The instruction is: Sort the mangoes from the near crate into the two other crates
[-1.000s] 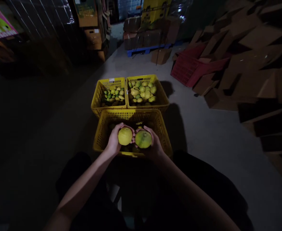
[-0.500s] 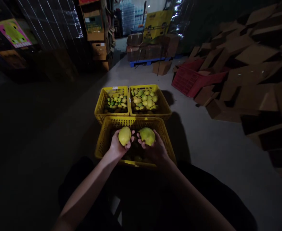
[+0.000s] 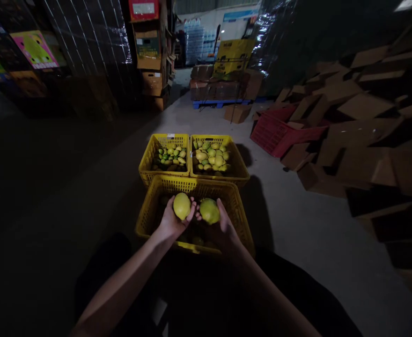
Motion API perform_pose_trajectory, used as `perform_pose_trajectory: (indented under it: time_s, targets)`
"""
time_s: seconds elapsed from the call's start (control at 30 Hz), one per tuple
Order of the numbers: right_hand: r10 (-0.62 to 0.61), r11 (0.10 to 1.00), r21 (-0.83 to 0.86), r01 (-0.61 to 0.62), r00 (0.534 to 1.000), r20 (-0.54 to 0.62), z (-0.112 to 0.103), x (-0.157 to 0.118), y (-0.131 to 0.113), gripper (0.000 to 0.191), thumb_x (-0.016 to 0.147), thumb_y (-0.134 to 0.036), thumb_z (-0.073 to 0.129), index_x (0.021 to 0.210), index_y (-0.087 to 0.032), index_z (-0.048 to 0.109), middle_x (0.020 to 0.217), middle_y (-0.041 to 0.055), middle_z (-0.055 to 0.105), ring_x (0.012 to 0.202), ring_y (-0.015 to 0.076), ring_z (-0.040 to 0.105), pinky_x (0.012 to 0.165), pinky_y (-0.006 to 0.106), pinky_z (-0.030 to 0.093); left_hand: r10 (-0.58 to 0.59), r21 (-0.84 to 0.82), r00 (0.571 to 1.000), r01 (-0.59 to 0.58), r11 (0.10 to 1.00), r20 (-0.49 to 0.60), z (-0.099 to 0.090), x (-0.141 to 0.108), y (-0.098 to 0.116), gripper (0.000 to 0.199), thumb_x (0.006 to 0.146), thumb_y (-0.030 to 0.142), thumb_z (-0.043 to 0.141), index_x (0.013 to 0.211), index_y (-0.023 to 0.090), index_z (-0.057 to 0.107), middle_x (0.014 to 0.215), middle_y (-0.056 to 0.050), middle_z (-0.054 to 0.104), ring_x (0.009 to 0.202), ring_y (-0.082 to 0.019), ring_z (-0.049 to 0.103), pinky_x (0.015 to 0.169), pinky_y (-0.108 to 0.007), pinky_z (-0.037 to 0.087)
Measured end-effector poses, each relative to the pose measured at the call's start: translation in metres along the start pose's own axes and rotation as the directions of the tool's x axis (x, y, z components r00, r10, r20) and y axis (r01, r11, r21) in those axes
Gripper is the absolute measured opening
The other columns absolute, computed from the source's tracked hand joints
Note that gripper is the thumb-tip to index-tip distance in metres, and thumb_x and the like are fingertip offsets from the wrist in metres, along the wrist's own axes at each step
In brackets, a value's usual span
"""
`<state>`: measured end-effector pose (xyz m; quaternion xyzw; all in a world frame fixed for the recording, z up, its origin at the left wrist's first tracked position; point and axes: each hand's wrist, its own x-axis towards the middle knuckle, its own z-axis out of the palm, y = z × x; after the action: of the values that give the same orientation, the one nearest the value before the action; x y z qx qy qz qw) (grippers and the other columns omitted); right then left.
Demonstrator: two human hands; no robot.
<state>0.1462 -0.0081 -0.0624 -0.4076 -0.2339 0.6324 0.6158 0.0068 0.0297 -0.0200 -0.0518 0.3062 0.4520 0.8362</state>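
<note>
Yellow, oval fruit (image 3: 181, 206) rests in my left hand (image 3: 172, 222), fingers cupped beneath it; one greener, rounded fruit (image 3: 209, 211) rests in my right hand (image 3: 224, 226), fingers curled under, thumb alongside. Both are over the near yellow perforated plastic crate (image 3: 181, 185). Judged partway along: neither held piece is set down, and shadowed fruit (image 3: 198, 240) lies in the near crate, quantity undetermined. Beyond, the far-left yellow crate (image 3: 148, 155) contains small green and yellow fruit (image 3: 171, 157); the far-right yellow crate (image 3: 238, 162), larger yellow-green fruit (image 3: 213, 157).
</note>
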Motion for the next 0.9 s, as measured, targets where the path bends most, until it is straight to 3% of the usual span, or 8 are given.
perform_pose_trajectory:
  time_s: [0.07,0.2,0.27,0.37,0.63,0.9]
  targets:
    - [-0.047,0.999,0.009,0.047,0.999,-0.011,0.002,-0.005,-0.003,0.072,0.058,-0.044,0.075,0.121,-0.031,0.044,0.098,0.0056,0.065,0.087,0.0252,0.065,0.067,0.041,0.058,0.001,-0.004,0.993,-0.001,1.0,0.12,-0.002,-0.003,0.002,0.028,0.088,0.024,0.045,0.108,0.015,0.062,0.081,-0.007,0.069,0.069,-0.015,0.067,0.061,-0.023,0.057]
    - [0.038,0.999,0.034,-0.04,0.998,0.054,0.011,-0.007,-0.016,0.04,0.065,-0.052,0.066,0.096,-0.028,0.058,0.084,0.0031,0.067,0.075,0.0214,0.066,0.061,0.037,0.057,-0.035,0.069,0.968,0.018,0.997,0.248,-0.006,-0.008,0.005,0.028,0.086,0.026,0.048,0.107,0.016,0.063,0.082,-0.006,0.07,0.061,-0.015,0.066,0.05,-0.024,0.055]
    - [0.122,0.987,0.095,-0.131,0.988,0.092,0.016,-0.005,-0.023,0.035,0.069,-0.057,0.062,0.083,-0.026,0.061,0.078,0.0029,0.068,0.068,0.019,0.065,0.058,0.034,0.056,-0.039,0.051,0.967,0.028,0.998,0.252,-0.007,-0.009,0.005,0.029,0.084,0.025,0.049,0.107,0.015,0.064,0.082,-0.007,0.07,0.063,-0.016,0.067,0.053,-0.025,0.056]
    - [0.19,0.957,0.195,-0.213,0.973,0.13,0.019,-0.004,-0.028,0.034,0.07,-0.057,0.062,0.082,-0.025,0.063,0.077,0.0024,0.07,0.067,0.0184,0.066,0.057,0.031,0.056,-0.007,-0.021,0.971,0.012,1.0,0.238,-0.006,-0.01,0.003,0.03,0.082,0.021,0.05,0.106,0.014,0.065,0.086,-0.008,0.071,0.077,-0.018,0.069,0.069,-0.029,0.057]
    - [0.226,0.886,0.377,-0.27,0.961,0.157,0.017,-0.002,-0.029,0.023,0.076,-0.041,0.061,0.083,-0.02,0.067,0.074,0.0036,0.073,0.078,0.0216,0.07,0.066,0.033,0.058,0.025,-0.056,0.966,-0.011,0.998,0.256,-0.004,-0.006,0.002,0.033,0.08,0.02,0.051,0.109,0.014,0.065,0.094,-0.009,0.071,0.09,-0.022,0.068,0.079,-0.033,0.055]
    - [0.234,0.839,0.474,-0.268,0.963,0.13,0.014,-0.006,-0.031,0.027,0.076,-0.035,0.059,0.093,-0.017,0.067,0.088,0.0079,0.074,0.087,0.0246,0.069,0.073,0.038,0.058,0.05,-0.07,0.947,-0.029,0.997,0.318,-0.003,-0.006,0.005,0.033,0.081,0.022,0.05,0.108,0.013,0.065,0.098,-0.01,0.071,0.097,-0.023,0.066,0.086,-0.036,0.053]
